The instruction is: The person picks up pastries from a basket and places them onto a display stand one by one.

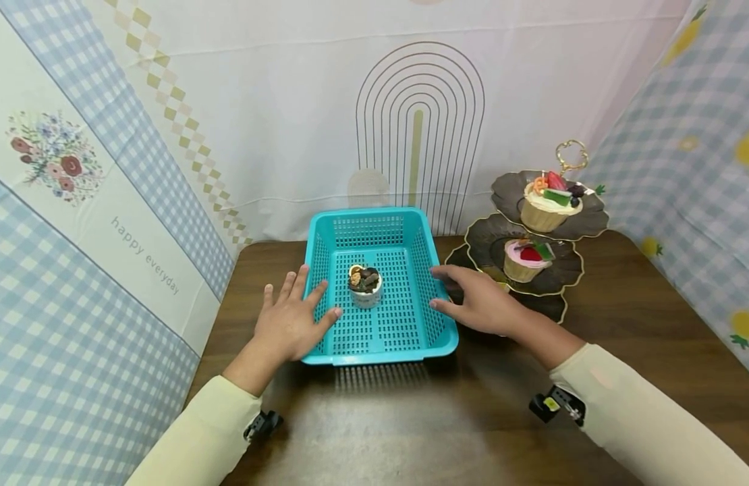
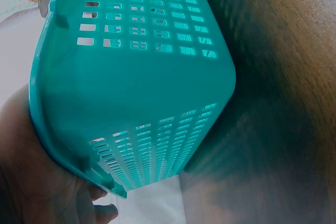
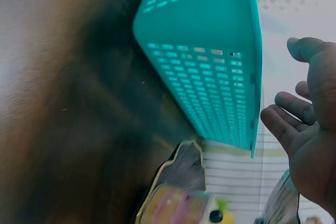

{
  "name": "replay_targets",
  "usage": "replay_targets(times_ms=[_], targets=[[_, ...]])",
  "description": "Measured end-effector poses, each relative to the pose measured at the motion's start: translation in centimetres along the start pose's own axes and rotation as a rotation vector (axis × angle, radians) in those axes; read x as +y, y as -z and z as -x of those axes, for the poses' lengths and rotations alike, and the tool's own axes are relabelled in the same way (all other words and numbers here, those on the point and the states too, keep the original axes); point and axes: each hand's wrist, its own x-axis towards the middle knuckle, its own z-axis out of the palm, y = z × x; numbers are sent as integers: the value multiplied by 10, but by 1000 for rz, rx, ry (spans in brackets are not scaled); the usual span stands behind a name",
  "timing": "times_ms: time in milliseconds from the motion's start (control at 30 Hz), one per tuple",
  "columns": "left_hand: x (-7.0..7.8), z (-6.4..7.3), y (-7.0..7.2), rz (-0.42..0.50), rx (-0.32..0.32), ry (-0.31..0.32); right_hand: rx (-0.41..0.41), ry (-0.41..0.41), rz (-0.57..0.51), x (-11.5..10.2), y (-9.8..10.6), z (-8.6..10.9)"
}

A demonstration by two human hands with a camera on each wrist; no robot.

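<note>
A turquoise perforated plastic basket (image 1: 380, 356) stands on the wooden table, with a small cupcake (image 1: 366, 290) topped in dark pieces inside it. My left hand (image 1: 287, 325) rests on the basket's left rim, palm down, its fingers spread and straight. In the left wrist view the palm lies against that rim. Just beside the right rim hovers my right hand (image 1: 484, 302), its thumb and fingers parted and loosely bent. The right wrist view shows nothing in that hand, with a gap between thumb and fingers.
At the right stands a tiered dark tray stand (image 1: 484, 246) with gold edges. A cream-topped cupcake (image 1: 547, 206) sits on its upper tier and a pink-topped cupcake (image 1: 523, 262) below. Another cupcake (image 3: 176, 203) shows low in the right wrist view. Patterned cloth (image 1: 277, 101) hangs behind.
</note>
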Motion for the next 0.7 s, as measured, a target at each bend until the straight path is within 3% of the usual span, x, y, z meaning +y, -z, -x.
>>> replay_targets(times_ms=[233, 700], targets=[[0, -1, -1, -5, -4, 0, -107, -32, -11, -9, -6, -29], [-2, 1, 0, -4, -4, -2, -251, -96, 104, -18, -24, -71]])
